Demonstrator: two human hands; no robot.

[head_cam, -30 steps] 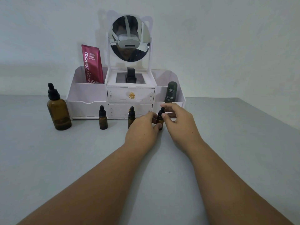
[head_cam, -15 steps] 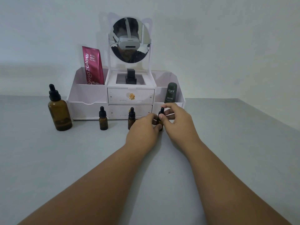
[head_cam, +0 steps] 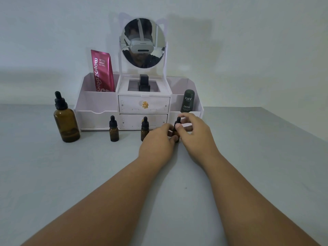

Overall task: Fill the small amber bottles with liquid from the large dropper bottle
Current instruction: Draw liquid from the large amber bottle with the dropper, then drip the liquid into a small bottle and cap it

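Rightmost small amber bottle (head_cam: 178, 121) stands upright on the table (head_cam: 248, 157) before the organizer (head_cam: 97, 103), long axis vertical, cap up; left hand (head_cam: 158, 144) curls round its body, likely steadying; right hand (head_cam: 195, 134) pinches the cap with thumb and forefinger, probably to unscrew; large dropper bottle (head_cam: 66, 123) stands well apart.

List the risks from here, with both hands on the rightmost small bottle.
1. The right hand pinches the top of the rightmost small bottle while the left hand grips its body; if the top frees abruptly, the bottle may tip or spill.
2. The middle small bottle stands right beside the left hand; a twist might knock it over.
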